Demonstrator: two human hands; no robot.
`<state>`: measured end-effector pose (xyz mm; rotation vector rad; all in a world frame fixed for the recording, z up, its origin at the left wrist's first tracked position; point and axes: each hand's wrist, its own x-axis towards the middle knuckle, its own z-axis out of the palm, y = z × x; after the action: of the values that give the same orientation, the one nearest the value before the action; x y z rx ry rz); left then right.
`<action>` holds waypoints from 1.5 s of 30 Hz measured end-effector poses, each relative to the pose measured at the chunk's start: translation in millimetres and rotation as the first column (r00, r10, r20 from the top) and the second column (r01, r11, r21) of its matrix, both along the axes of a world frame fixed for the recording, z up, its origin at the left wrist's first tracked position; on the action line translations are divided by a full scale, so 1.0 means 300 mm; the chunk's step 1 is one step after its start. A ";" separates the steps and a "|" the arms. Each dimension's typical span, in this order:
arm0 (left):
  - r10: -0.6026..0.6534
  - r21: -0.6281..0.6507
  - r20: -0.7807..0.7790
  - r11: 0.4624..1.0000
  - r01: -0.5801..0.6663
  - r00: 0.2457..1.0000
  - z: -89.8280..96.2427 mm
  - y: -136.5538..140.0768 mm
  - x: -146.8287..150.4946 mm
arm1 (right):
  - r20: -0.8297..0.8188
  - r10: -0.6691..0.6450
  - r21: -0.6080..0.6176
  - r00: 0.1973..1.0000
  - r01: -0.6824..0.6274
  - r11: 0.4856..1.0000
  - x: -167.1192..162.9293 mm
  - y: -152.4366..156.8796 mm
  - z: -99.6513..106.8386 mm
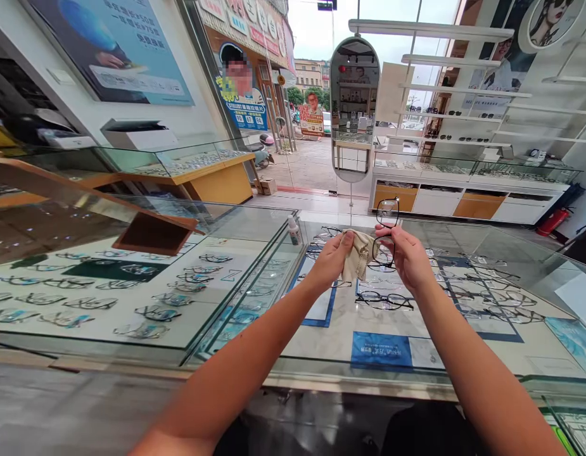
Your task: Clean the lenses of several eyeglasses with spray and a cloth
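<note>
My left hand [331, 259] is closed on a beige cloth [356, 256], which hangs in folds from the fingers. A pair of black-rimmed eyeglasses [386, 214] is pinched in my right hand [409, 253], turned so that one lens is above the other. The cloth is beside the glasses, close to the lower lens; whether they touch I cannot tell. Both hands are above the glass display case [316, 361]. Inside it, below my hands, lies another dark-framed pair of glasses [384, 300] among several rows.
A small white spray bottle [293, 231] stands on the glass top left of my hands. An oval mirror [354, 114] rises behind the counter. At left, a brown wooden-framed mirror [152, 234] leans over the case. Shelves [464, 116] with glasses line the right wall.
</note>
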<state>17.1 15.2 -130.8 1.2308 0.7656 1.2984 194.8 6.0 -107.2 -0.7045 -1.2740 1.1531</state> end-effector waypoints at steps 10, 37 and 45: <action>0.010 -0.109 0.168 0.994 0.009 0.986 0.003 0.041 -0.030 | 0.389 0.078 0.097 0.918 -0.125 0.987 0.012 -0.003 0.000; -0.066 -0.008 0.053 0.998 0.066 0.996 0.046 -0.017 -0.030 | 0.246 0.316 -0.022 0.916 -0.321 0.947 -0.048 -0.009 -0.039; -0.022 0.050 0.071 0.999 0.019 0.997 0.056 -0.034 -0.014 | 0.318 0.323 0.028 0.891 -0.349 0.937 -0.059 -0.036 -0.013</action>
<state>13.1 5.1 -113.9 1.2217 0.6717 1.3443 177.2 -4.8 -111.1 -0.6324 -1.7541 1.2914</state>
